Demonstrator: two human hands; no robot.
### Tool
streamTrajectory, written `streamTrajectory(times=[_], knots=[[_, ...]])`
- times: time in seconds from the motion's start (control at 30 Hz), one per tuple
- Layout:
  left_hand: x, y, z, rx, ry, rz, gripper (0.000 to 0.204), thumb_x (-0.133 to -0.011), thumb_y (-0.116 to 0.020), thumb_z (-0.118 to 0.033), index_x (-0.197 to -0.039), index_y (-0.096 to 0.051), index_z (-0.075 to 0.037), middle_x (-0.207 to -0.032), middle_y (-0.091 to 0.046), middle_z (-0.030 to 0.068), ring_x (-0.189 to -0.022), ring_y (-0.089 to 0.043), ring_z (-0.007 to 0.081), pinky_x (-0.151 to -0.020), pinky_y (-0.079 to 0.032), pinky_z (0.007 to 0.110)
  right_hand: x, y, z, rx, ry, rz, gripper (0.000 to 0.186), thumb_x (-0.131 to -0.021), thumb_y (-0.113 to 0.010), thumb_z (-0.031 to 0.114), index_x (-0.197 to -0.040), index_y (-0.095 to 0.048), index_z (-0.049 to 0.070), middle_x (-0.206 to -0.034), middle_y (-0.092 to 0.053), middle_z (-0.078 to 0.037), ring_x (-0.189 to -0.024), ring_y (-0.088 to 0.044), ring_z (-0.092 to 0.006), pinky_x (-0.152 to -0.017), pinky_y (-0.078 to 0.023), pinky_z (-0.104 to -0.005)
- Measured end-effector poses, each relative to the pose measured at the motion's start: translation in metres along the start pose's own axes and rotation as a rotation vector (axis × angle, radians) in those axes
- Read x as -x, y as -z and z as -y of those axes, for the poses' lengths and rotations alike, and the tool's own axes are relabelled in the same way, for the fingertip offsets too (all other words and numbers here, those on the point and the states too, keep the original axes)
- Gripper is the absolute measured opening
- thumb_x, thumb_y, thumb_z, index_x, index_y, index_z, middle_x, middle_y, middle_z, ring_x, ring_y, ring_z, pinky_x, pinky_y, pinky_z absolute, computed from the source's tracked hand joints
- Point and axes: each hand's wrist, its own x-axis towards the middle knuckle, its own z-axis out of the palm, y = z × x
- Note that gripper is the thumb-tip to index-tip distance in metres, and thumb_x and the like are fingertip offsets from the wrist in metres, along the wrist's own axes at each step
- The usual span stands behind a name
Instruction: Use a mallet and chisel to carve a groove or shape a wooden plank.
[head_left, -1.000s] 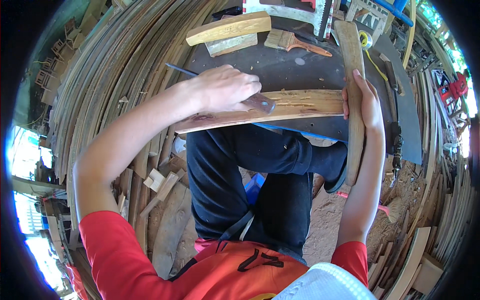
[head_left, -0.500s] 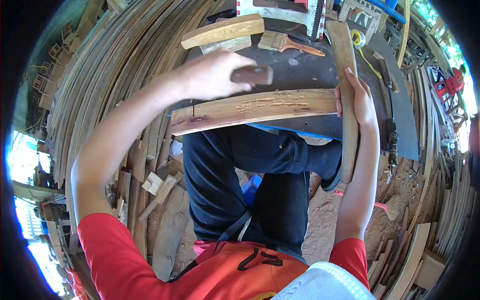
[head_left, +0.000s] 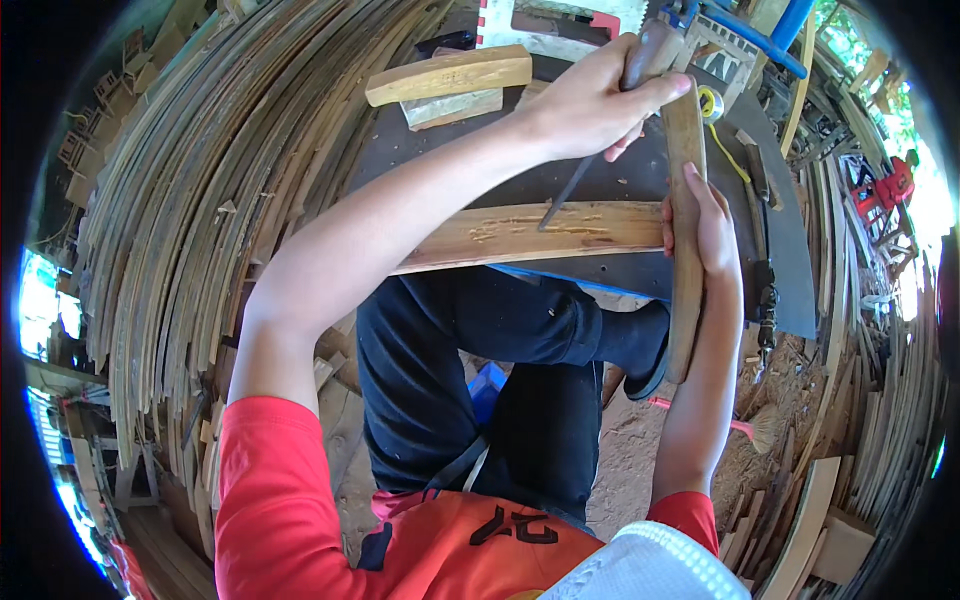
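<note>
My left hand (head_left: pixel 600 115) is closed on the brown wooden handle of a chisel-like tool (head_left: pixel 650 55), raised near the top of the upright-lying wooden bar (head_left: pixel 685 320). The tool's long dark blade slants down-left to the gouged marks on the horizontal plank (head_left: pixel 610 225). My right hand (head_left: pixel 710 230) grips the wooden bar at the plank's right end; its fingertips show along the bar's left side. The plank lies across the dark work surface (head_left: pixel 790 290) above my bent leg, its left part hidden behind my left forearm.
Two stacked wood blocks (head_left: pixel 450 75), a white saw-like frame (head_left: pixel 540 20), a yellow tape roll (head_left: pixel 708 103) and blue tubing (head_left: pixel 770 45) sit along the back. Long stacked boards (head_left: pixel 160 230) fill the left; more timber (head_left: pixel 880 420), a red tool (head_left: pixel 885 185) and a brush (head_left: pixel 750 435) are at right.
My left hand has lifted and moved up-right with the tool, whose blade now points down-left onto the plank's marks. My right hand still holds the bar.
</note>
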Motion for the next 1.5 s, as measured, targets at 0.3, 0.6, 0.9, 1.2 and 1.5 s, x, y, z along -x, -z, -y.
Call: streamTrajectory(times=[0.3,0.6,0.9,1.2,1.5], knots=[[0.007,-0.001,0.002,-0.088,-0.135,-0.053,0.055,-0.098,-0.065,-0.05,-0.121,-0.06,0.0,-0.069,-0.058,0.0017,-0.064,-0.059,0.0089,-0.057,-0.048,0.027,0.006,0.0,0.003,0.025,0.0,-0.009,0.043,-0.103,-0.054,0.047,-0.099,-0.055,0.004,-0.069,-0.058,-0.006,-0.045,-0.056,-0.0161,-0.04,-0.045,-0.0306],[-0.002,0.013,0.025,-0.163,-0.364,-0.223,0.035,-0.104,-0.061,-0.033,-0.115,-0.052,-0.001,-0.073,-0.049,0.0021,-0.062,-0.046,0.0132,-0.056,-0.04,0.03,0.004,0.002,-0.003,0.043,0.004,-0.006,0.044,-0.102,-0.055,0.049,-0.094,-0.055,0.005,-0.069,-0.058,-0.006,-0.045,-0.055,-0.0157,-0.04,-0.046,-0.0313],[0.019,-0.003,0.007,-0.112,-0.154,-0.197,0.053,-0.099,-0.067,-0.044,-0.116,-0.058,0.005,-0.076,-0.06,0.0116,-0.068,-0.061,0.017,-0.059,-0.047,0.033,0.005,0.001,0.003,0.045,-0.005,-0.017,0.043,-0.103,-0.054,0.048,-0.097,-0.055,0.006,-0.069,-0.058,-0.005,-0.045,-0.055,-0.0156,-0.04,-0.045,-0.0308],[0.01,0.006,0.019,-0.088,-0.216,-0.024,0.036,-0.102,-0.065,-0.031,-0.117,-0.05,-0.002,-0.069,-0.053,0.0013,-0.049,-0.051,0.0066,-0.044,-0.04,0.024,-0.002,0.0,0.001,0.085,-0.029,-0.019,0.051,-0.104,-0.049,0.05,-0.112,-0.056,0.001,-0.069,-0.057,-0.006,-0.043,-0.052,-0.016,-0.039,-0.043,-0.0298],[0.016,0.019,0.032,-0.22,-0.434,-0.187,0.043,-0.099,-0.068,-0.03,-0.125,-0.045,-0.004,-0.089,-0.053,0.0108,-0.077,-0.054,0.0183,-0.066,-0.045,0.036,0.004,-0.002,0.004,0.064,-0.035,-0.009,0.048,-0.102,-0.053,0.05,-0.105,-0.056,0.002,-0.068,-0.057,-0.006,-0.043,-0.054,-0.0158,-0.039,-0.044,-0.03]])
